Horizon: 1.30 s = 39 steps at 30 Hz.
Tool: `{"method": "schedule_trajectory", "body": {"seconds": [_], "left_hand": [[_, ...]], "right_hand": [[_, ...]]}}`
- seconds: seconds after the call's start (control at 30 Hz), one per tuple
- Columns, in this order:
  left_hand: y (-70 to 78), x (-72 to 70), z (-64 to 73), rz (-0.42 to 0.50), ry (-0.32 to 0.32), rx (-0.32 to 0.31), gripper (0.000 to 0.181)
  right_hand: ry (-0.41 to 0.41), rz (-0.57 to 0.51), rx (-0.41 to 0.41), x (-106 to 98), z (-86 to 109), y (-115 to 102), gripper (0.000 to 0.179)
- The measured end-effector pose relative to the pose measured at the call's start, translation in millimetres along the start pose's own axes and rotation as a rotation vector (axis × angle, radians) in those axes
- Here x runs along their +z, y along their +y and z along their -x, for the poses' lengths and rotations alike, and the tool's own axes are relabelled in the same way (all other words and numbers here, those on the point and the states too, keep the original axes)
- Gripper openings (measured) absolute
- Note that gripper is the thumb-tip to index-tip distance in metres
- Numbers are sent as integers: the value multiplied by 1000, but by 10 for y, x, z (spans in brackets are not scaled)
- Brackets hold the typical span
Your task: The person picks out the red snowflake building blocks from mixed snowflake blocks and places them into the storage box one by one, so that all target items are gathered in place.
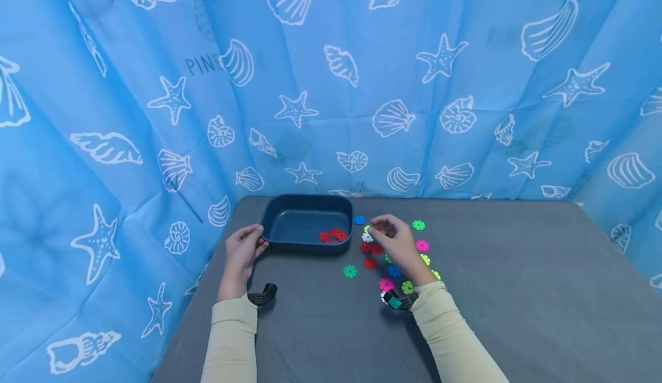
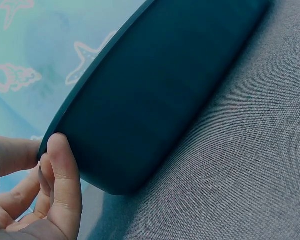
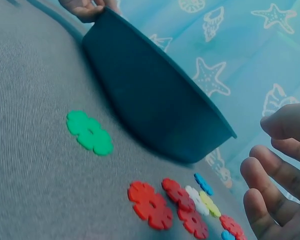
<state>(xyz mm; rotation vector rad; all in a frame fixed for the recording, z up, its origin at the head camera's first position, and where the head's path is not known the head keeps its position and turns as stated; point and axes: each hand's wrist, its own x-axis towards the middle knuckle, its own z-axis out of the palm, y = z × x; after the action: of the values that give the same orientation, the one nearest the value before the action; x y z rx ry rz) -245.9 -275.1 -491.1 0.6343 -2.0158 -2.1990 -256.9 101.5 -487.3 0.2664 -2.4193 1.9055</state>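
My left hand (image 1: 242,256) pinches the near left corner of the dark blue plastic bin (image 1: 297,228), with the thumb over the rim and fingers against the outer wall. Several red notched discs (image 1: 338,234) lie in the bin's near right corner. To the right of the bin, my right hand (image 1: 403,249) hovers over a scatter of coloured notched discs. In the right wrist view its fingers (image 3: 270,165) are loosely bent, apart from the thumb, with nothing between them. Below them lie red discs (image 3: 150,205), a white disc (image 3: 196,200) and a yellow one (image 3: 210,203).
A green disc (image 1: 350,271) lies apart, in front of the bin. Pink (image 1: 422,245), blue (image 1: 395,270) and more green and yellow discs lie around the right hand and wrist. The grey cloth-covered table (image 1: 517,291) ends at a blue shell-print curtain (image 1: 320,153).
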Motion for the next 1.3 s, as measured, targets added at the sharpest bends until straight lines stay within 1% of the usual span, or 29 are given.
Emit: {"method": "schedule_trajectory", "body": {"seconds": [0.3,0.53,0.67,0.83,1.07,1.3], "left_hand": [[-18,-7,-5,4,3,2,45],[-32,-8,-7,-6,3,-8,47],[-20,-7,-6,-8,12,-10,47],[2,-6,-7,-15,10,-7,46],[3,1,-22,-24,16,-5,44],[-21,9,-25,-21,18,-1,45]], "right_hand": [[1,16,-40,-87,5,129,32],[2,28,-9,-156,-15,227,32],[-7,37,-10,-168,-30,258,33],[-33,71,-8,-179,-47,298,34],[-82,149,35,-190,-21,302,30],[-147,225,21,-180,-10,332,29]]}}
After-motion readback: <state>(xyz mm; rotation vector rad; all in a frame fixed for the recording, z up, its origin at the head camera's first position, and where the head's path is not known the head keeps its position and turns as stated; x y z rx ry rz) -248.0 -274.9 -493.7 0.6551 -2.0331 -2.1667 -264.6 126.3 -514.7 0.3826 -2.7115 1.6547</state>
